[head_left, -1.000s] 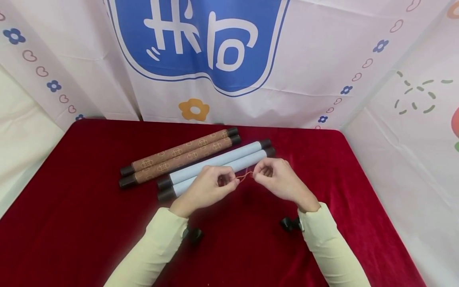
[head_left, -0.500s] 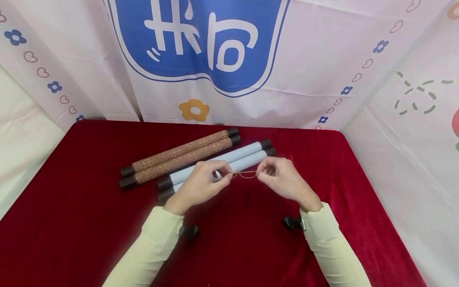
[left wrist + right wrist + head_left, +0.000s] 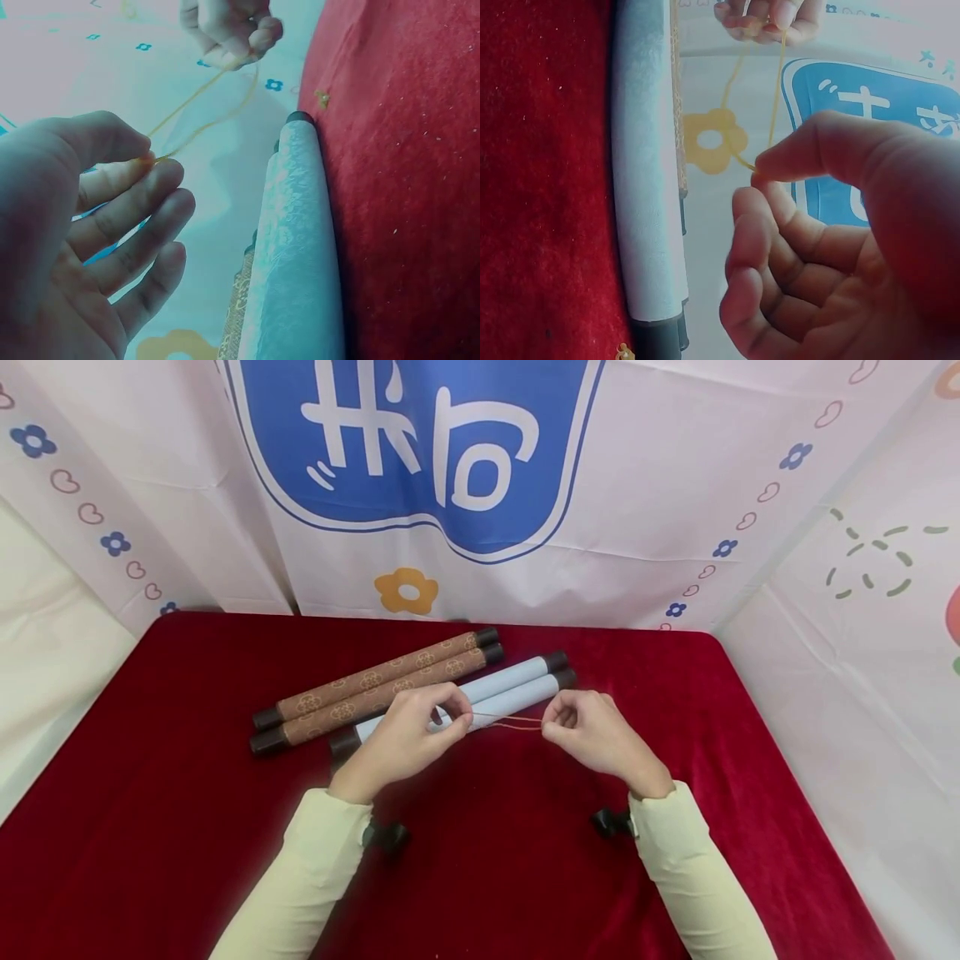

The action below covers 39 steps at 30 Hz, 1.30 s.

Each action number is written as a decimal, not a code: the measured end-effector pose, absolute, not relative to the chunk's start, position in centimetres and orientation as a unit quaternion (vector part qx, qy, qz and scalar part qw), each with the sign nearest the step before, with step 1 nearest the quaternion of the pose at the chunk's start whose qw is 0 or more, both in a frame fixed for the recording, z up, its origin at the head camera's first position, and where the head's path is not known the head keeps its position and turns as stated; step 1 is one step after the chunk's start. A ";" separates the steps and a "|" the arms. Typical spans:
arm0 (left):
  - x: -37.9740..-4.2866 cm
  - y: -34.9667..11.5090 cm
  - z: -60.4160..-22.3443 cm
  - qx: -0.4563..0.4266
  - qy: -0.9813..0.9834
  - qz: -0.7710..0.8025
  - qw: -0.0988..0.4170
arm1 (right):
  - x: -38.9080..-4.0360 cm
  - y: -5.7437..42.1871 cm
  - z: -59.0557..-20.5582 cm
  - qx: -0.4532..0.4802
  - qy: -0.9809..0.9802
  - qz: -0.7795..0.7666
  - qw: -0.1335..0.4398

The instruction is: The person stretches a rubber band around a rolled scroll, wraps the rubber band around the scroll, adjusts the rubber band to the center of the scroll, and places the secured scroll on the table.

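A thin yellow-orange rubber band (image 3: 517, 727) spans between my two hands as a long narrow loop. My left hand (image 3: 405, 732) pinches one end between thumb and forefinger, its other fingers loosely spread. At the other end my right hand (image 3: 596, 735) pinches the loop the same way, its remaining fingers curled in. In the left wrist view one strand of the rubber band (image 3: 187, 99) runs straight and the other bows. Just behind lies a pair of light-blue scroll rolls (image 3: 517, 693) with dark end caps; my left hand covers part of them.
Farther back, a pair of brown patterned scroll rolls (image 3: 375, 683) lies parallel to the blue ones. A small yellowish thing (image 3: 322, 99) sits on the red tablecloth (image 3: 487, 877) by the blue rolls' end. A printed white curtain (image 3: 637, 510) hangs behind.
My left hand has moved left and slightly up, while the right has shifted slightly right. The rubber band, short and slack before, is now drawn out longer and straighter. The scroll rolls have stayed put.
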<state>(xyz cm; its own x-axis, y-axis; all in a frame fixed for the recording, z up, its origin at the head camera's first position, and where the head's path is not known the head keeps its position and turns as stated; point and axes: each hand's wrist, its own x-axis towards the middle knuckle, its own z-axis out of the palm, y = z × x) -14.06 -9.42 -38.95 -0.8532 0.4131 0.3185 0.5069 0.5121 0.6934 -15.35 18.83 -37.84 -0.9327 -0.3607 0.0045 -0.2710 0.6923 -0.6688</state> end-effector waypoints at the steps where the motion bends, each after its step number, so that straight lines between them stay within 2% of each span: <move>1: -14.1 -9.5 -38.9 -0.264 -0.867 -0.418 0.056 | -15.4 18.8 -37.9 -0.173 0.919 -0.349 0.065; 14: -13.5 -7.5 -40.2 -0.279 -0.865 -0.417 0.019 | -15.0 18.0 -39.0 -0.180 0.915 -0.350 0.089; 26: -13.2 -6.8 -40.3 -0.194 -0.899 -0.393 -0.015 | -13.9 16.9 -38.3 -0.235 0.899 -0.349 0.119; 33: -13.0 -6.7 -39.9 -0.184 -0.901 -0.394 0.000 | -12.6 15.8 -37.6 -0.292 0.876 -0.366 0.119; 39: -12.6 -6.5 -39.4 -0.184 -0.895 -0.406 0.011 | -12.1 15.1 -37.7 -0.302 0.870 -0.371 0.118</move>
